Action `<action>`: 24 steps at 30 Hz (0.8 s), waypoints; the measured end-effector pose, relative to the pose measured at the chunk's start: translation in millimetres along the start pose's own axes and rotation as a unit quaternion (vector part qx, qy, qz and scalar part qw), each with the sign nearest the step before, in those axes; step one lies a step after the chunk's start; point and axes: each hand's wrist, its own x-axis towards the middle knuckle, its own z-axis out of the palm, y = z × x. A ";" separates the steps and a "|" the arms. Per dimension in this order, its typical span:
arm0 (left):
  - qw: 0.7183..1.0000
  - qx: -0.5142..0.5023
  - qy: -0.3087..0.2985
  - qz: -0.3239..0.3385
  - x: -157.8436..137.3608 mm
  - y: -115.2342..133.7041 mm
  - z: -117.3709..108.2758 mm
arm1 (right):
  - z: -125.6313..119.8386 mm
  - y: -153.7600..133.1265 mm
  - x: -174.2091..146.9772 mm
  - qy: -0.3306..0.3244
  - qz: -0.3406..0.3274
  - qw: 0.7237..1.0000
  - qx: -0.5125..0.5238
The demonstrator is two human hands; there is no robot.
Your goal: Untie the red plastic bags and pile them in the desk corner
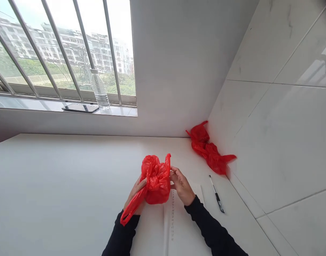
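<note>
A red plastic bag (158, 190), knotted on top, is held above the table between my two hands. One long loop of it hangs down over my left wrist, and another end sticks up at the upper right. My left hand (137, 188) grips the bag's left side, partly hidden behind the plastic. At the bag's right edge, my right hand (181, 185) has its fingers curled, with thumb and fingertips against the plastic. Below the bag lies an open spiral notebook (188, 227) with white pages.
More knotted red plastic bags (212, 156) lie against the tiled wall at the table's back right corner. A black pen (217, 197) rests right of the notebook. On the windowsill stand a clear water bottle (100, 90) and a flat dark tablet-like device (80, 107).
</note>
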 end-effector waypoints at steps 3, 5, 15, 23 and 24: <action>1.000 0.025 0.001 -0.015 0.7 -6.3 -8.8 | 0.6 6.4 -5.4 -0.024 -0.027 0.999 0.010; 0.998 0.057 -0.006 -0.018 2.9 -10.6 -12.8 | 0.8 7.3 -8.8 -0.022 -0.049 0.999 0.005; 0.992 0.119 -0.004 -0.029 2.7 -16.4 -4.6 | -10.6 13.3 -13.8 0.018 0.022 0.999 0.032; 0.973 0.182 -0.122 -0.080 -9.9 -10.1 14.2 | -6.3 3.5 -21.0 -0.010 -0.002 1.000 0.004; 0.968 0.193 -0.135 -0.089 -10.0 -10.4 13.7 | -6.6 4.8 -21.5 0.001 -0.006 1.000 0.002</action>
